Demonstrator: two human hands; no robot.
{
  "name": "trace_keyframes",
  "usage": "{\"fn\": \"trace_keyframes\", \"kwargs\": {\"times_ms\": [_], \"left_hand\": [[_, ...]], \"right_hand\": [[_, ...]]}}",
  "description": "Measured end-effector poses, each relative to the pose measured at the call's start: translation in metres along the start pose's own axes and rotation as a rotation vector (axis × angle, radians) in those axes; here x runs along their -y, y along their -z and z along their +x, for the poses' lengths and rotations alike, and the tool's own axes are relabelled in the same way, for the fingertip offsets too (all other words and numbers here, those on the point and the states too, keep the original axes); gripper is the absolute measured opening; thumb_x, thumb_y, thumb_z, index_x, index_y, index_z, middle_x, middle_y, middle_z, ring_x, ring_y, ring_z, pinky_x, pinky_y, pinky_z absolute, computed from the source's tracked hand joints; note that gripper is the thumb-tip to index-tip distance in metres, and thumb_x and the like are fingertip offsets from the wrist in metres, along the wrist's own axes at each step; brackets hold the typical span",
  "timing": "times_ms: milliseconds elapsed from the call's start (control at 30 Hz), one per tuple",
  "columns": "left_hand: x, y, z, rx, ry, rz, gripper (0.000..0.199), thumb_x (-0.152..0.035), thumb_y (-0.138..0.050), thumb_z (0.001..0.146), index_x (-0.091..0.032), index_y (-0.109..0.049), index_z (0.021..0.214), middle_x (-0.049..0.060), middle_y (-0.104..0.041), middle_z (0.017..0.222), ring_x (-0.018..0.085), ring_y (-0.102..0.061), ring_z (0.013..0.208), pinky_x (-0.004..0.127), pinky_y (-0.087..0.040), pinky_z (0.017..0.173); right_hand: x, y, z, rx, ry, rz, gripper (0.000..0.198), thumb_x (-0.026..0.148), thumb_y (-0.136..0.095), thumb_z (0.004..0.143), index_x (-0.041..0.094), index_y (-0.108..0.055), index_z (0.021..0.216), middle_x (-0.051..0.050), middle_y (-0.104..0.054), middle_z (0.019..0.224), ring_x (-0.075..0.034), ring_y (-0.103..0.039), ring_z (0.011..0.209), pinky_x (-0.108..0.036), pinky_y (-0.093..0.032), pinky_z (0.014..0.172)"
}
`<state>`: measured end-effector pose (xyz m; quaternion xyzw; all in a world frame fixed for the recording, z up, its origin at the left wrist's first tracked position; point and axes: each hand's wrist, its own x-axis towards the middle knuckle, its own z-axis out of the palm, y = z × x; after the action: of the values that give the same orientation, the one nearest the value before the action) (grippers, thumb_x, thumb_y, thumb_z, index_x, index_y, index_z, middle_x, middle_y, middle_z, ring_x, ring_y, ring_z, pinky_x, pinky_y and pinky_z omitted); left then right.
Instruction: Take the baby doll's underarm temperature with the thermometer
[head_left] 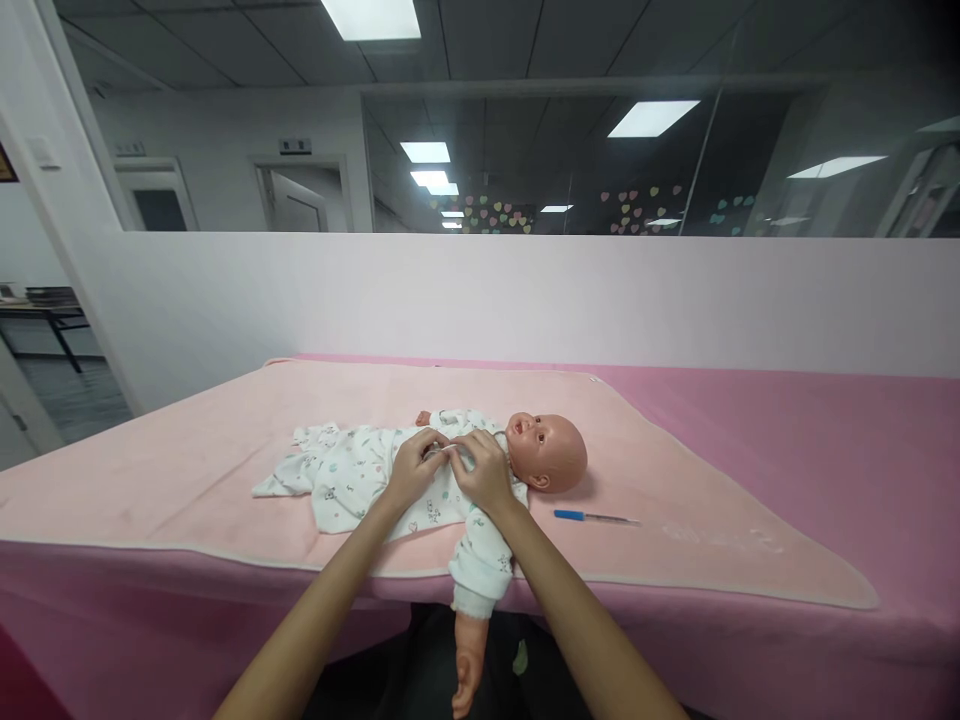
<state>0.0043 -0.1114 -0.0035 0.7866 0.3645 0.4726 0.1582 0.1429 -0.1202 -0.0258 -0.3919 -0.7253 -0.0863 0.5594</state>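
Observation:
A baby doll [551, 455] lies on its back, its head to the right. It wears a white printed baby gown [352, 470]. Over the doll's chest, my left hand [414, 462] and my right hand [481, 468] meet with fingers pinched. Between them runs a thin white tie string [448, 448], held at the fingertips of both. The doll's near arm [469, 650] hangs over the table's front edge, beneath my right forearm. Its far hand [424, 418] shows behind my left hand. My fingers hide part of the gown's front.
A thermometer-like stick with a blue end [570, 515] lies right of the doll, near its head. Under everything is a peach pad [187, 480] on a pink cloth [885, 470]. A white wall [525, 300] with a window above stands behind the table.

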Motion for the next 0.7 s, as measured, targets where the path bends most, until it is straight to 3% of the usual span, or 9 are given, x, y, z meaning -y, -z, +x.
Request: {"fn": "trace_keyframes", "kwargs": {"times_ms": [333, 700], "left_hand": [[0.0039, -0.0029, -0.0010, -0.074, 0.057, -0.044, 0.015, -0.016, -0.043, 0.069, -0.017, -0.056, 0.077, 0.000, -0.057, 0.071, 0.012, -0.050, 0.064, 0.023, -0.039, 0.062], [-0.0039, -0.0034, -0.0012, 0.029, -0.047, 0.397, 0.008, -0.020, -0.042, 0.073, -0.020, -0.050, 0.075, 0.001, -0.057, 0.079, 0.018, -0.050, 0.080, 0.030, -0.033, 0.072]], "right_hand": [[-0.0003, -0.0011, 0.0010, 0.014, -0.021, -0.015, 0.008, 0.014, -0.046, 0.073, 0.019, -0.049, 0.068, -0.002, -0.052, 0.071, -0.016, -0.048, 0.074, -0.028, -0.037, 0.068], [-0.0001, -0.0003, 0.0014, 0.033, -0.037, -0.017, 0.008, 0.013, -0.049, 0.070, 0.020, -0.051, 0.069, -0.002, -0.053, 0.072, -0.017, -0.048, 0.074, -0.029, -0.037, 0.070]]}}
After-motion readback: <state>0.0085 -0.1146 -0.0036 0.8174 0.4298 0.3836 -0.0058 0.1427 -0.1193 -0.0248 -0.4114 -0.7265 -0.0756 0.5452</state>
